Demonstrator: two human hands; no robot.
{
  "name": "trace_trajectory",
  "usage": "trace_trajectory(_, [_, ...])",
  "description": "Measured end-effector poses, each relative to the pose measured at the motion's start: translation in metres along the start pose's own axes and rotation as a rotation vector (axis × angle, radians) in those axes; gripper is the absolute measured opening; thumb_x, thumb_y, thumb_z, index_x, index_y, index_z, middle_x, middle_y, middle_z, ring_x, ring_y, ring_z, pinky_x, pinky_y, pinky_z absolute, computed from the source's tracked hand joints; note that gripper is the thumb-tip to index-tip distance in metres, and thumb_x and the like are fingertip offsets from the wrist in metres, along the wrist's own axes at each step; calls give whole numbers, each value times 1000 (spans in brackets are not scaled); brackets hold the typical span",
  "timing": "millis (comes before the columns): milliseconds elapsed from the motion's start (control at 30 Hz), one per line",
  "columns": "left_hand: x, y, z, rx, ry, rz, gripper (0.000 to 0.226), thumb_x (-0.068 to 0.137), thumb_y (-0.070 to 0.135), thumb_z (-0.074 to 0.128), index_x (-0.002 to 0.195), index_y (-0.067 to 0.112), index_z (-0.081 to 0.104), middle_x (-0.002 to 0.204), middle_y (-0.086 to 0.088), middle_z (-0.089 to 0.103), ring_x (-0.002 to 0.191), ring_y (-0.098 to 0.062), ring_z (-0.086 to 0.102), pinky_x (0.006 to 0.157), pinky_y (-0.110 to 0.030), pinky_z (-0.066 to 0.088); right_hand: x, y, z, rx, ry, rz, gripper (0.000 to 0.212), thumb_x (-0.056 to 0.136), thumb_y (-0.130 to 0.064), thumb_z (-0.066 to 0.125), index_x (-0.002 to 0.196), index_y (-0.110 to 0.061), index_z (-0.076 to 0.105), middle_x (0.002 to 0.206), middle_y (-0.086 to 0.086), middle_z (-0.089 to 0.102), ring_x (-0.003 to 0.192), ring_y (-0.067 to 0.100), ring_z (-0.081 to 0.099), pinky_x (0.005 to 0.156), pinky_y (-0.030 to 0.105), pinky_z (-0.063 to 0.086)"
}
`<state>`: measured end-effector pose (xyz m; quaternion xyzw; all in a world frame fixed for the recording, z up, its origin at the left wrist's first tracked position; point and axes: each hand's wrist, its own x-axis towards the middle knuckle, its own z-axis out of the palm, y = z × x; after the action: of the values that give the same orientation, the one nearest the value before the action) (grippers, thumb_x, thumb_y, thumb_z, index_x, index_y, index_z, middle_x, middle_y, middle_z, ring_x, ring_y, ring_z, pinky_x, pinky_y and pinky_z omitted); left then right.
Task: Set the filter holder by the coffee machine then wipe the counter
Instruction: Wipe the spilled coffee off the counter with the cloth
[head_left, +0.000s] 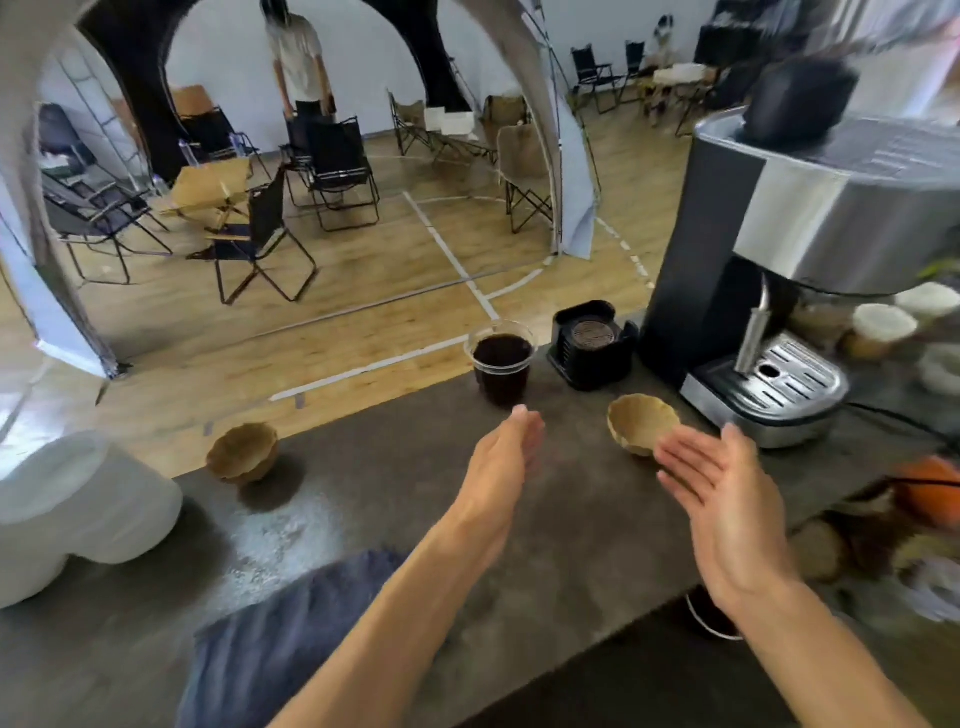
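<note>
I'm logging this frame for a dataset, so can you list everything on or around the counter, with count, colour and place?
counter: 1, dark grey, foreground
coffee machine: 1, silver and black, right
black holder: 1, black, left of machine
cup of coffee: 1, clear, dark liquid, counter's far edge
paper filters: 2, tan, one by machine, one at left
cloth: 1, blue-grey, near edge
white container: 1, far left
folding chairs: several, black, floor beyond
left hand: open, above counter
right hand: open, beside right filter

A black filter holder (592, 345) sits upright on the grey bench (395, 499), just beside the left of the steel-and-black coffee machine (779, 270). A blue-grey cloth (280, 639) lies crumpled at the bench's near edge.
</note>
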<state>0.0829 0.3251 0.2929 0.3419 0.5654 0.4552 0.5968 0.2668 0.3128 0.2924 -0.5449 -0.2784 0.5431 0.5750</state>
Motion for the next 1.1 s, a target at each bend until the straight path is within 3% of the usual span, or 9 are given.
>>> trace_trajectory(100, [21, -2, 38, -18, -93, -53, 55, 103, 45, 34, 146, 10, 42, 147, 0, 48, 134, -14, 46, 115, -31, 31, 23, -1, -20, -48, 80, -28, 48, 104, -44, 34, 131, -12, 57, 129, 4, 62, 121, 16, 58, 106, 36, 43])
trace_trajectory(233, [33, -9, 64, 74, -85, -22, 38, 100, 24, 44, 137, 17, 51, 136, 1, 57, 129, -13, 50, 114, -31, 34, 42, 5, -17, 30, -67, 91, 48, 105, -30, 39, 149, -12, 36, 152, 3, 41, 139, 18, 40, 114, 37, 33])
trace_trajectory(467, [6, -13, 23, 273, 73, 155, 50, 84, -12, 47, 124, 14, 61, 113, 2, 71, 106, -7, 65, 98, -27, 51, 10, 16, 11, -137, -298, 36, 55, 96, 9, 35, 139, -20, 49, 133, -3, 58, 125, 11, 54, 111, 34, 40])
trace_trajectory(567, [-8, -9, -24, 314, 189, 174, 49, 84, -11, 49, 122, 17, 62, 112, 5, 70, 105, -5, 64, 96, -24, 51, -2, 28, 48, -192, -429, 57, 60, 91, 13, 35, 137, -21, 53, 132, -7, 60, 123, 8, 56, 109, 32, 42])
trace_trajectory(667, [-13, -7, -76, 330, 311, 174, 49, 83, -10, 50, 122, 18, 63, 111, 6, 70, 105, -5, 65, 99, -30, 51, -11, 42, 102, -214, -525, 88, 64, 85, 19, 33, 117, -29, 62, 123, -8, 65, 116, 7, 60, 103, 28, 44])
trace_trajectory(800, [-13, 1, -131, 301, 452, 154, 53, 79, -10, 47, 122, 17, 62, 114, 4, 70, 110, -10, 63, 105, -39, 47, -16, 57, 171, -336, -670, 68, 66, 79, 19, 37, 127, -22, 59, 123, -2, 65, 121, 14, 56, 109, 35, 42])
trace_trajectory(867, [-12, 5, -148, 288, 479, 169, 56, 77, -11, 44, 123, 16, 62, 116, 2, 69, 112, -11, 61, 107, -40, 45, -17, 63, 199, -415, -718, 27, 67, 75, 16, 39, 119, -29, 62, 116, -7, 67, 116, 10, 57, 110, 37, 42])
trace_trajectory(1000, [-6, 8, -168, 251, 499, 195, 59, 73, -9, 41, 120, 20, 64, 115, 5, 70, 113, -9, 62, 108, -40, 44, -13, 70, 232, -467, -775, 0, 71, 72, 14, 41, 130, -21, 59, 120, -6, 66, 117, 9, 55, 111, 39, 41])
trace_trajectory(1100, [3, 3, -178, 237, 501, 185, 61, 68, -2, 42, 119, 25, 64, 113, 6, 71, 113, -10, 62, 107, -42, 45, -8, 74, 243, -462, -785, 4, 68, 71, 15, 40, 123, -24, 61, 120, -3, 66, 118, 12, 55, 110, 40, 42])
